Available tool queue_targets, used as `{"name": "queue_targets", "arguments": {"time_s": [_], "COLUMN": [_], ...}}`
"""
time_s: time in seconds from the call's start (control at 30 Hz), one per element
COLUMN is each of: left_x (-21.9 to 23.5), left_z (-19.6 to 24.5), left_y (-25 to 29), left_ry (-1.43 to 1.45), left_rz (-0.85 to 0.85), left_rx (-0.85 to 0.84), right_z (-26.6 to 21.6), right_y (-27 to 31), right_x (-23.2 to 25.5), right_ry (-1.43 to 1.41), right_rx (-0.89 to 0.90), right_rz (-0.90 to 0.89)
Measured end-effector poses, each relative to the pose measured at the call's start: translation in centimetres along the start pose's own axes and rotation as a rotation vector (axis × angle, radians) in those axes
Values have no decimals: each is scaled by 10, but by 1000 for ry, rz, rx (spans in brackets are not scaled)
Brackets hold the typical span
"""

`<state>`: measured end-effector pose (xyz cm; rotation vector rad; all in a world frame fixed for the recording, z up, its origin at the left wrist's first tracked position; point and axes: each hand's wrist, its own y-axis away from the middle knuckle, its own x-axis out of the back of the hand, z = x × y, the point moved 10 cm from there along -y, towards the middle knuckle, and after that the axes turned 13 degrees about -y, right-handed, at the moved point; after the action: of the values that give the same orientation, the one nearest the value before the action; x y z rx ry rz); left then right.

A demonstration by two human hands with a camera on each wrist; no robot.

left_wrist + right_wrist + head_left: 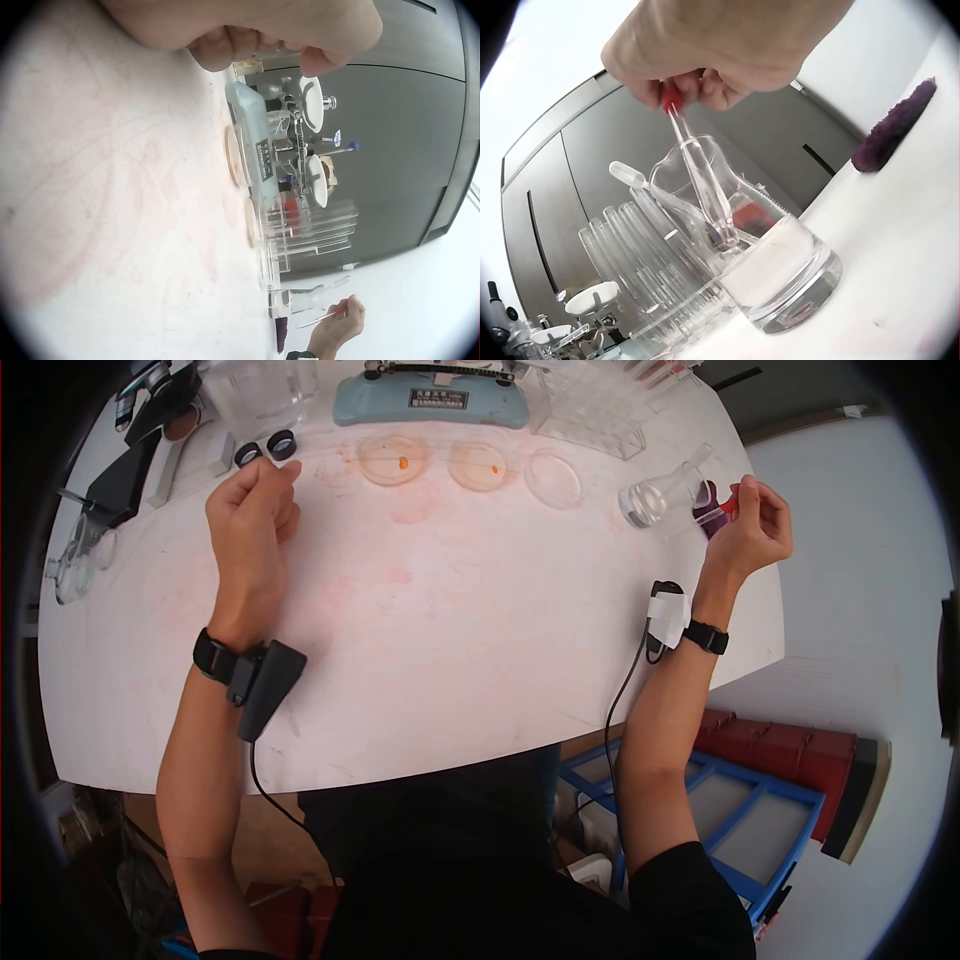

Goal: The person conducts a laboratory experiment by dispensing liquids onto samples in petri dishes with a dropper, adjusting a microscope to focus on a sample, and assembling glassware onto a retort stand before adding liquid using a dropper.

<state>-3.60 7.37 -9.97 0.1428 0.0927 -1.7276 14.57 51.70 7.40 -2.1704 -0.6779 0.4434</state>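
Note:
My right hand (750, 530) pinches the red rubber bulb (673, 97) of a glass dropper (703, 176) at the table's right side. The dropper points down at the clear glass flask (655, 498), overlapping it in the right wrist view. Clear liquid lies low in the flask, and a plastic pipette (634, 176) leans in it. Over on the left, my left hand (250, 510) has loosely curled fingers (217, 49) with nothing seen in them. It is close to two black-rimmed round pieces (282, 445).
Three shallow dishes (553, 478) line the back, two with orange bits. Behind them stand a blue balance (430, 402) and a clear test tube rack (590, 425). A dark purple cloth-like thing (892, 127) lies beyond the flask. Glassware (75, 570) sits far left.

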Motion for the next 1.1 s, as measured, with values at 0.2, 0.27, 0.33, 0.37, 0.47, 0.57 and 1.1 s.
{"name": "queue_targets", "arguments": {"time_s": [0.2,0.27,0.33,0.37,0.47,0.57,1.1], "left_x": [0,0,0,0,-1,0,-2], "left_z": [2,1,1,0,1,1,1], "left_y": [1,1,1,1,2,2,2], "left_ry": [0,1,8,9,13,15,18], "left_rz": [-2,-8,-4,-5,-10,3,-5], "left_rx": [-12,-11,-18,-18,-32,-28,-41], "right_z": [4,7,9,11,12,18,41], "right_y": [0,0,1,2,6,8,14], "right_x": [8,10,12,12,14,18,26], "right_ry": [61,81,100,108,129,134,98], "right_rx": [4,13,22,18,9,-26,-111], "right_rz": [30,28,27,34,58,69,115]}}
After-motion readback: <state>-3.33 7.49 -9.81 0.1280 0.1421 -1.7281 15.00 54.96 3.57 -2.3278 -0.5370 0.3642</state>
